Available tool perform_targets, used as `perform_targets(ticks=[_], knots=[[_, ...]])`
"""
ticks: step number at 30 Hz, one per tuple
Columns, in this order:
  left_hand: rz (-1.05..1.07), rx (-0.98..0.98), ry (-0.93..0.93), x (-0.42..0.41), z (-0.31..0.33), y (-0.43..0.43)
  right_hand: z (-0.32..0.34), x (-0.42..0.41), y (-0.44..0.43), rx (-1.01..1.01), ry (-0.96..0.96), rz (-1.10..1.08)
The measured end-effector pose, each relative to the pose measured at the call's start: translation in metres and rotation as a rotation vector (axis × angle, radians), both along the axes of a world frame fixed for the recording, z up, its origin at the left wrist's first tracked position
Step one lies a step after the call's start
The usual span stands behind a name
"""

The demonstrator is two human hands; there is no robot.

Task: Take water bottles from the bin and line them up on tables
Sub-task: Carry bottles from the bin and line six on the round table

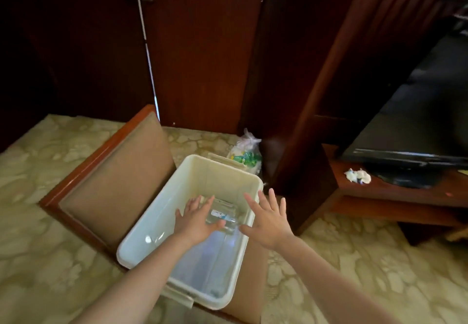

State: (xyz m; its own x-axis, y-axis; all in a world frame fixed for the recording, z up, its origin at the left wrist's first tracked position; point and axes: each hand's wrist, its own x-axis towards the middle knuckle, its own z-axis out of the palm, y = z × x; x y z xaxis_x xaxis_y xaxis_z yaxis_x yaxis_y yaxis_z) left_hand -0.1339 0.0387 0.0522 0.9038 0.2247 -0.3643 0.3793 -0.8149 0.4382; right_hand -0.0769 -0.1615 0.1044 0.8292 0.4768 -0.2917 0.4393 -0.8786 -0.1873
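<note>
White and almost empty inside the bin (pixel 222 169). Reaching for one clear bottle (pixel 223 216) with left hand (pixel 195 222) and right hand (pixel 268 222) both spread, gripping nothing. Not lined up yet

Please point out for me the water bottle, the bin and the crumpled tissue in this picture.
water bottle (pixel 219 213): head view, on its label.
bin (pixel 202 169): head view, on the inner far wall.
crumpled tissue (pixel 357 176): head view, on its middle.
</note>
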Motion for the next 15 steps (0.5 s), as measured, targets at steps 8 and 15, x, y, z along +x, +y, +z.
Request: perform_targets(ticks=[8, 15], knots=[[0.201, -0.047, 0.058, 0.006, -0.010, 0.014, -0.010, 0.068, 0.024, -0.026, 0.074, 0.150], [0.423, -0.080, 0.133, 0.000, -0.031, 0.025, -0.044, 0.110, 0.067, -0.117, 0.176, 0.391]])
